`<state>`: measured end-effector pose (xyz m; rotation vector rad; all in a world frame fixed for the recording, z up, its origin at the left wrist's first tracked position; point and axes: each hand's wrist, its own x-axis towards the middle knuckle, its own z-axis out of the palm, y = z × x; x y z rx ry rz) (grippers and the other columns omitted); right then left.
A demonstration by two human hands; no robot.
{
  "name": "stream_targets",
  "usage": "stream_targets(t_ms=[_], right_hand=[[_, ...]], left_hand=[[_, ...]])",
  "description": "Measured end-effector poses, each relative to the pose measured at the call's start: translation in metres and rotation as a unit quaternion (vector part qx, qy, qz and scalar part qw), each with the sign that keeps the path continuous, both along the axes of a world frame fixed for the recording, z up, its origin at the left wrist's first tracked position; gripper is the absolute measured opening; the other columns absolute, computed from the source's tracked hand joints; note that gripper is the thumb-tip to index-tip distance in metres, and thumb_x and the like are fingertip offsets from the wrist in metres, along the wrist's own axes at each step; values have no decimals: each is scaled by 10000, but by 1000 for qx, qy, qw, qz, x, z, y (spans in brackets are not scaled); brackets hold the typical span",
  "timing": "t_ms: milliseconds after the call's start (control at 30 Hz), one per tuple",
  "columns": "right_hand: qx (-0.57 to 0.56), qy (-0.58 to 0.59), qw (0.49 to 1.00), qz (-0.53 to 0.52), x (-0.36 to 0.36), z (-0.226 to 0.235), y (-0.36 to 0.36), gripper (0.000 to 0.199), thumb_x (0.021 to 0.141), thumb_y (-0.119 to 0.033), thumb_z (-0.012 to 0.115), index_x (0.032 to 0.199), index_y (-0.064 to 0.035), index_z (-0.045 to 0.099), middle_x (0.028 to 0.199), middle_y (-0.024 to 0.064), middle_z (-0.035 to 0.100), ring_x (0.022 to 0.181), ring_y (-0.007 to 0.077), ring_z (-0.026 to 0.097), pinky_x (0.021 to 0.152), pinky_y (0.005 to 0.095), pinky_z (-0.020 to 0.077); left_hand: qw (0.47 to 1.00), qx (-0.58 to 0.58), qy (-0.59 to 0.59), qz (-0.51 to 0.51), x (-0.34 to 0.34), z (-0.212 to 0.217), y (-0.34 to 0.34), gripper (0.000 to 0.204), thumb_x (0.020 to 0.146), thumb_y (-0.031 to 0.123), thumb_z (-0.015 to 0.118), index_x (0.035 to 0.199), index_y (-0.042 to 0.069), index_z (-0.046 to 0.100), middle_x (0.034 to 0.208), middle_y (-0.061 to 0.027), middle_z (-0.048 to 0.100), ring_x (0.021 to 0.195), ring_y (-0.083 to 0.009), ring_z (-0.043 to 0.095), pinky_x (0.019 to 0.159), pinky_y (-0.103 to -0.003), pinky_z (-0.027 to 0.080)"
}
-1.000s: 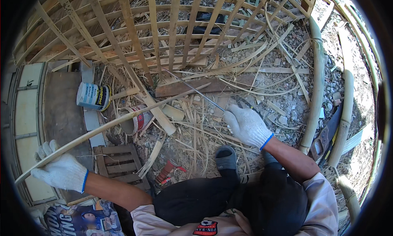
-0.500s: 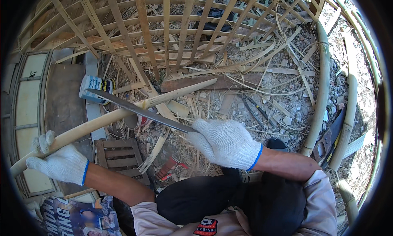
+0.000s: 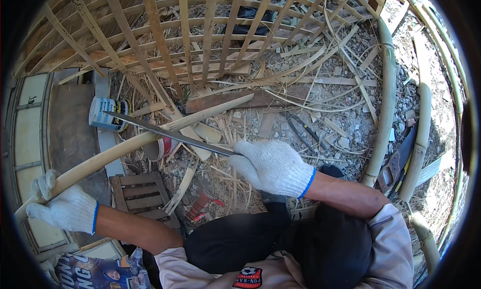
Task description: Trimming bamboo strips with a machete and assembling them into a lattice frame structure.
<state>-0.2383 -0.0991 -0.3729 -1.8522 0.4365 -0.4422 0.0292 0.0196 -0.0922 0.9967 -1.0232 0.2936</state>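
Observation:
A long pale bamboo pole (image 3: 110,155) runs slantwise from the lower left up toward the middle. Near its lower end, my gloved left hand (image 3: 64,204) is closed round it. My gloved right hand (image 3: 274,168) grips a long machete (image 3: 188,139), its handle hidden inside the fist. The dark blade points to the upper left and crosses the pole, lying over it at about mid-length. Both gloves are white knit with blue cuffs.
A curved slatted bamboo lattice (image 3: 195,28) stands at the back. Shavings and rubble cover the ground. A paint bucket (image 3: 102,113) and a slatted wooden stool (image 3: 142,195) are at left, pliers (image 3: 313,133) right of the middle. A handsaw (image 3: 393,166) leans by bamboo poles (image 3: 383,108) at right.
The whole view has shifted slightly, the background sliding left. My hands keep their grips on the pole and the machete, and the blade stays across the pole at nearly the same place.

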Motion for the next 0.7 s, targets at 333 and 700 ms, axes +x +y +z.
stream_targets(t_ms=[333,700], right_hand=[[-9,29,999,26,-13,29,-3,268,1033,-328,592,1057,-64,632,782,232,671,747,448,686,625,539,537],[47,6,999,1,-2,-3,-1,268,1032,-321,588,1079,-60,633,790,230,674,746,452,679,651,538,533]], left_hand=[[999,19,-26,-20,-19,-1,-13,370,1093,388,514,890,104,394,779,-36,399,647,-159,440,622,-334,449],[995,14,-26,98,-37,-13,-38,373,1089,376,514,868,114,367,761,-27,378,636,-171,410,630,-338,438]])
